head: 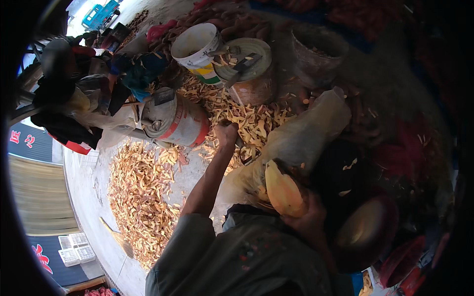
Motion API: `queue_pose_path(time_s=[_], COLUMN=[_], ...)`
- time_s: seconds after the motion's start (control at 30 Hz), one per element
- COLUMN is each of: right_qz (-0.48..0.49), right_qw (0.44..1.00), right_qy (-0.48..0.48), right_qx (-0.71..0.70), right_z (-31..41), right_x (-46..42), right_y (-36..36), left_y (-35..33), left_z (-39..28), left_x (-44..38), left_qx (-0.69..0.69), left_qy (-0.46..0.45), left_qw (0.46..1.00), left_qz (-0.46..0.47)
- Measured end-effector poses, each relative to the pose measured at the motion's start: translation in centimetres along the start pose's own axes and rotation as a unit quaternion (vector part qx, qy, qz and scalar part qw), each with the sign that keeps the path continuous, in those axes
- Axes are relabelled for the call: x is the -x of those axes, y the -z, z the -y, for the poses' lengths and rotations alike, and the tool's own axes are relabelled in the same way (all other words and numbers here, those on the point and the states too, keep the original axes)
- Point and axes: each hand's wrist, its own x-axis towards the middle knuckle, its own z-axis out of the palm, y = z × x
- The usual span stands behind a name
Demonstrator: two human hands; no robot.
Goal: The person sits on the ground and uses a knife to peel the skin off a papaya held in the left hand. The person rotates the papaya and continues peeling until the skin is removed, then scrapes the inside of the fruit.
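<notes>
My left hand (226,134) is closed around the handle of a peeler (251,158). The peeler's looped metal head is clear of the tuber, and a strip of peel seems caught in it. Low in the view, my right hand (310,217) grips a large peeled sweet potato (282,189) from its lower end. Its flesh is pale yellow-orange, and a dark edge shows on its far side. Cloudy plastic sheeting (296,137) covers my leg beneath both hands. Beyond my left hand, peelings (255,127) are strewn over the floor.
A broad heap of peelings (144,207) lies to the left, with a broom (116,238) beside it. Ahead stand a white bucket (194,40), a lidded drum (255,87), a red-and-white drum (187,122) and a dark bucket (318,55). Another person (142,72) is at upper left. A basin (364,229) sits right.
</notes>
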Motion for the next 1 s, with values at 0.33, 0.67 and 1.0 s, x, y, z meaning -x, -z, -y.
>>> queue_pose_path(time_s=[0.33,0.67,1.0], right_qz=[0.028,-0.014,0.015], right_qw=[1.000,0.990,0.992], right_qy=[-0.013,0.113,0.031], right_qx=[-0.003,0.089,-0.119], right_z=[-1.3,0.3,-2.4], right_x=[-0.2,-1.3,-1.7], right_y=[1.2,1.4,0.2], left_y=[0.4,-0.7,-0.6], left_z=[4.9,7.7,-3.1], left_x=[-2.5,3.2,6.2], left_qx=[-0.002,0.099,0.279], left_qy=[0.088,0.094,0.023], left_qw=[0.996,0.990,0.958], left_qz=[-0.010,0.026,0.067])
